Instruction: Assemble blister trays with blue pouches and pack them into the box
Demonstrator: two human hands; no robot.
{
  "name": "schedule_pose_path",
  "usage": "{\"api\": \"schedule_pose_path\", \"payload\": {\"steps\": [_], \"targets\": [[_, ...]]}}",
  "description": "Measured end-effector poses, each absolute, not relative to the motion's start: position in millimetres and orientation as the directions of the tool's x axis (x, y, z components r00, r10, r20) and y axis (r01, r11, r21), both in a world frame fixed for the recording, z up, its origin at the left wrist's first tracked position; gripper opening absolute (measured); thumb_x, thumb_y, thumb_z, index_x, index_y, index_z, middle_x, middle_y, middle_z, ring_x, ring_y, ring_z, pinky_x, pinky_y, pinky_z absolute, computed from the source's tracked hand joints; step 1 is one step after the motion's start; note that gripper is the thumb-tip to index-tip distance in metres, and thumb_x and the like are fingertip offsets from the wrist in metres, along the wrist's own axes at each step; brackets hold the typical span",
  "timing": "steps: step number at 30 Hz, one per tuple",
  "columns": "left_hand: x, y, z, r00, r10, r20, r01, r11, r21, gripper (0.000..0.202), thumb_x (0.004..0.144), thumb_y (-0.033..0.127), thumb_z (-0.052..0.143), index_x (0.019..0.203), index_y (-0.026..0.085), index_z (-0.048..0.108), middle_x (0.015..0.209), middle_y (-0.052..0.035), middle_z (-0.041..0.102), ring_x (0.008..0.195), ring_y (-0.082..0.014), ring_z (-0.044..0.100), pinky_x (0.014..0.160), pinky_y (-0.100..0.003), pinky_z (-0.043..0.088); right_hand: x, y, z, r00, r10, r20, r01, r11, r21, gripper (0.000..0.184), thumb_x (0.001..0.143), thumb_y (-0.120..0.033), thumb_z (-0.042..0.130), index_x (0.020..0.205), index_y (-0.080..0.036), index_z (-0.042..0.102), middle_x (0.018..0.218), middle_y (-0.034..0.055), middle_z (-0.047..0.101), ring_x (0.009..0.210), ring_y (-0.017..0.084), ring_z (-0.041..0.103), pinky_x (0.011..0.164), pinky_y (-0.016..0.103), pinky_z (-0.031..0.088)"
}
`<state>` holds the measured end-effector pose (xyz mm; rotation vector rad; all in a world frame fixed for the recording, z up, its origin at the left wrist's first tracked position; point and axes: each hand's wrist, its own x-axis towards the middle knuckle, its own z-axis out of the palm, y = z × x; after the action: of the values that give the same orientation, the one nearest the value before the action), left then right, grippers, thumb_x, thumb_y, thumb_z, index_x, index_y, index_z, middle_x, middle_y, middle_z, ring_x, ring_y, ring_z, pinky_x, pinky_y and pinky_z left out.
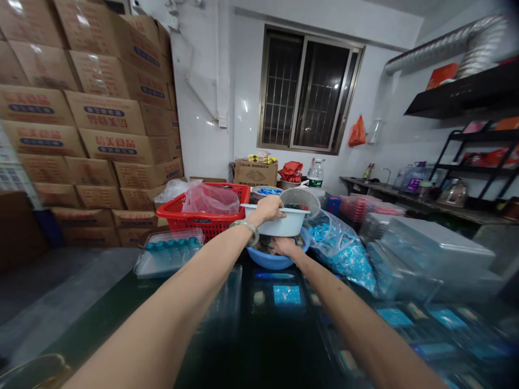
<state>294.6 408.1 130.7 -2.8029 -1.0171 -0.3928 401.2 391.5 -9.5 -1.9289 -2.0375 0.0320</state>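
My left hand [270, 209], with a pale green bangle [245, 229] on its wrist, grips the rim of a white plastic basin [279, 225] and holds it up. Below that basin sits a blue plastic basin [270, 261] holding mixed items I cannot make out. My right hand [284, 247] lies at the blue basin's far side, right under the white basin. Its fingers are partly hidden, and whether they hold anything does not show.
A red plastic basket [203, 221] holding a clear bag stands behind a clear tray of blue items [168, 253]. To the right lies a clear bag of blue pieces [340, 251]. Stacked cardboard cartons [101, 129] fill the left side, and clear trays cover the dark table [275, 324].
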Motion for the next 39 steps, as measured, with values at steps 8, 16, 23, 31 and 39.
{"api": "schedule_pose_path", "payload": {"steps": [8, 16, 23, 31, 39], "targets": [[297.2, 405.5, 138.2, 0.732, 0.619, 0.284, 0.653, -0.756, -0.036, 0.023, 0.084, 0.036, 0.057, 0.088, 0.013, 0.06, 0.094, -0.0054, 0.062, 0.09, -0.019, 0.059, 0.08, -0.039, 0.049, 409.3, 383.8, -17.6, 0.069, 0.988, 0.138, 0.94, -0.018, -0.34, 0.027, 0.088, -0.033, 0.054, 0.109, -0.016, 0.055, 0.107, 0.0062, 0.058, 0.093, 0.018, 0.058, 0.078, 0.036, 0.05], [295.1, 409.8, 137.6, 0.728, 0.622, 0.288, 0.655, -0.755, -0.024, 0.024, 0.084, 0.037, 0.057, 0.088, 0.013, 0.06, 0.093, -0.0053, 0.062, 0.09, -0.0191, 0.059, 0.081, -0.039, 0.048, 407.6, 363.5, -19.3, 0.114, 0.927, 0.357, 0.847, 0.097, -0.522, 0.02, 0.088, -0.031, 0.053, 0.097, -0.014, 0.06, 0.101, 0.0053, 0.061, 0.094, 0.018, 0.058, 0.084, 0.039, 0.047], [291.2, 410.7, 128.6, 0.717, 0.633, 0.29, 0.649, -0.759, 0.052, 0.023, 0.084, 0.035, 0.058, 0.089, 0.013, 0.06, 0.095, -0.0057, 0.061, 0.09, -0.019, 0.058, 0.082, -0.04, 0.048, 399.8, 328.9, -14.2, 0.185, 0.828, 0.529, 0.599, 0.331, -0.729, 0.015, 0.081, -0.016, 0.051, 0.09, -0.017, 0.064, 0.1, 0.0072, 0.064, 0.1, 0.019, 0.055, 0.092, 0.036, 0.04], [254.0, 337.4, 68.7, 0.64, 0.679, 0.359, 0.579, -0.734, 0.356, 0.024, 0.08, 0.022, 0.061, 0.102, 0.014, 0.059, 0.113, -0.0095, 0.056, 0.111, -0.0262, 0.048, 0.094, -0.05, 0.038, 388.3, 244.1, 10.9, 0.361, 0.891, 0.276, 0.05, 0.277, -0.96, 0.033, 0.068, -0.042, 0.061, 0.088, -0.015, 0.059, 0.072, 0.0034, 0.062, 0.057, 0.014, 0.056, 0.052, 0.026, 0.045], [180.2, 207.4, 42.1, 0.595, 0.787, 0.163, 0.347, -0.435, 0.831, 0.04, 0.081, 0.049, 0.047, 0.084, 0.013, 0.063, 0.067, -0.0056, 0.065, 0.054, -0.0164, 0.06, 0.043, -0.023, 0.045, 338.3, 147.9, 11.8, 0.179, 0.979, 0.102, -0.121, 0.125, -0.985, 0.03, 0.064, -0.036, 0.07, 0.081, -0.013, 0.061, 0.065, 0.0007, 0.06, 0.051, 0.009, 0.052, 0.044, 0.02, 0.039]]}}
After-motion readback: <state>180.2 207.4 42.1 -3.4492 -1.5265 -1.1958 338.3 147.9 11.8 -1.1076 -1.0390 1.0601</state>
